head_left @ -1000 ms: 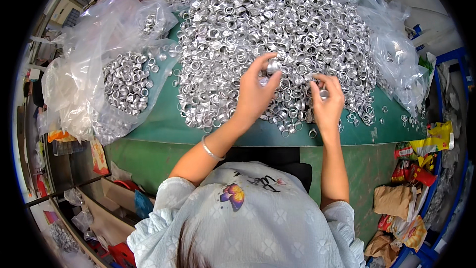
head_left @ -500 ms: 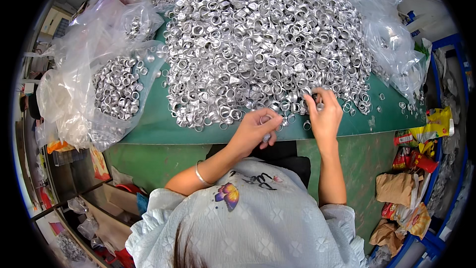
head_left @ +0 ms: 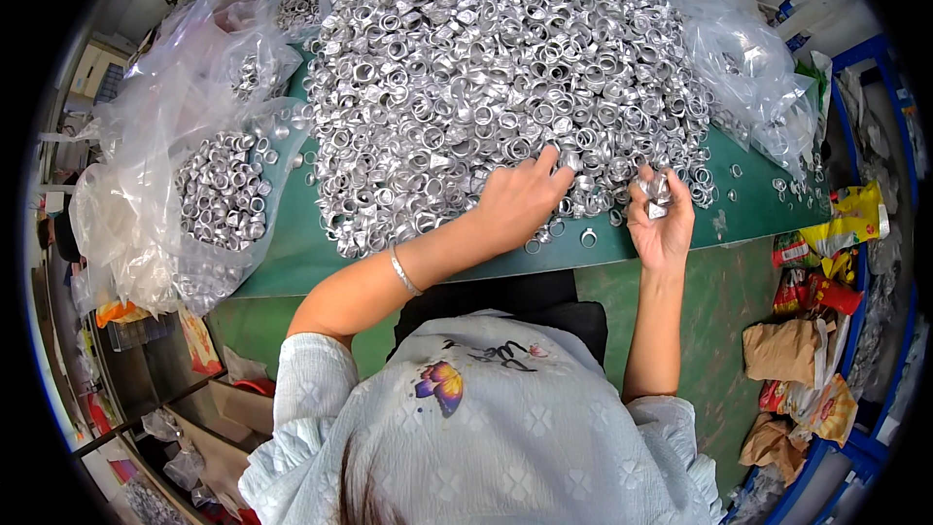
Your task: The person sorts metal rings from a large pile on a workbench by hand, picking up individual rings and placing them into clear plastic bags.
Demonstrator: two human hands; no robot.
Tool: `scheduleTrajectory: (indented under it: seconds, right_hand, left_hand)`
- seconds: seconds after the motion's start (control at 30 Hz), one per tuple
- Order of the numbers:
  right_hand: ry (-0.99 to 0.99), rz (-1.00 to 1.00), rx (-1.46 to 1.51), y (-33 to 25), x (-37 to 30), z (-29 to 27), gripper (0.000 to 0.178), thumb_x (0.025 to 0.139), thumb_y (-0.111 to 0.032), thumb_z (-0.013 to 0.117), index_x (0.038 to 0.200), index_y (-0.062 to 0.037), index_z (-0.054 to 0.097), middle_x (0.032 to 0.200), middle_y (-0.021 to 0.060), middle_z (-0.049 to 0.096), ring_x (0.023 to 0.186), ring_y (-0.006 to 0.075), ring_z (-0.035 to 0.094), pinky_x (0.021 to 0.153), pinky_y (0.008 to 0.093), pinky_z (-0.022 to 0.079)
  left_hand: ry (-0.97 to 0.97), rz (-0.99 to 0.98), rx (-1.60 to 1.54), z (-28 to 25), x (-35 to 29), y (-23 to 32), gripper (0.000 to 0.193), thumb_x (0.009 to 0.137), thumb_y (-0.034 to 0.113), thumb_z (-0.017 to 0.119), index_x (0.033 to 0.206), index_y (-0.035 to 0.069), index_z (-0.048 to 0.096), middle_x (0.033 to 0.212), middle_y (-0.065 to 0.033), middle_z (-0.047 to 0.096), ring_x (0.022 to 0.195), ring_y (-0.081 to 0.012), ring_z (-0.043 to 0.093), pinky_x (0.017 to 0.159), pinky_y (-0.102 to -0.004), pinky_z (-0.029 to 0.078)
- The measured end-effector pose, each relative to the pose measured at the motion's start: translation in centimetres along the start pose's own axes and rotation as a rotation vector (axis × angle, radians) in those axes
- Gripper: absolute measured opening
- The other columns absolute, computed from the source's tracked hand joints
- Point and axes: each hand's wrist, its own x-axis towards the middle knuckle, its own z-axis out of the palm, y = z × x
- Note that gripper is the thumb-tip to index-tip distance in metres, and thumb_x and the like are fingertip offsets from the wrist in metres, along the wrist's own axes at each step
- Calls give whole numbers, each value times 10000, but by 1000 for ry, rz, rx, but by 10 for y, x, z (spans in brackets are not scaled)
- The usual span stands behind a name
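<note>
A broad heap of silver-coloured metal rings (head_left: 418, 87) covers the green tabletop (head_left: 282, 267). My left hand (head_left: 520, 199), back upward, reaches to the heap's near edge. Its index finger and thumb touch rings there, while the other fingers curl under the palm; whatever they hold is hidden. To its right, my right hand (head_left: 663, 228) is turned palm up with bent fingers, closed around a few silver rings (head_left: 657, 196). A single ring (head_left: 588, 237) lies on the table between the two hands, near the front edge.
On the left, an open clear plastic bag (head_left: 126, 185) contains more rings (head_left: 224, 190). Another clear bag (head_left: 743, 68) rests at the heap's right, near scattered loose rings (head_left: 797, 187). Beyond the table's right end stand a blue rack (head_left: 844, 331) and brown paper packages (head_left: 785, 350).
My left hand has moved forward and slightly right, from the table's front edge onto the heap. My right hand has shifted a little right and rolled palm up, showing the rings in it.
</note>
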Motion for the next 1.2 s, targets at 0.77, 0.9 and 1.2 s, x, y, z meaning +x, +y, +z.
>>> scheduleTrajectory:
  seconds: [0.77,0.9,1.2]
  right_hand:
    - [17,-787,-1866,37,-27,2,130,716,-146,729,774,-60,649,700,78,598,590,271,585,520,356,433]
    - [111,-766,-1719,28,-18,-9,121,713,-108,727,755,-43,634,669,76,577,543,225,539,510,329,414]
    - [212,-841,-1653,20,-20,-12,151,719,-71,719,837,-38,631,669,64,564,522,186,501,520,309,414]
  left_hand:
    - [-99,-347,-168,-22,-16,10,222,781,84,588,1002,103,592,829,-94,531,593,-315,588,509,-425,455]
    - [-96,-289,-214,-21,-10,15,211,794,116,599,1005,115,596,838,-97,530,587,-321,587,502,-420,458]
    - [-160,-257,-56,-9,-9,9,175,794,175,629,959,123,605,842,-99,519,561,-302,590,470,-403,450]
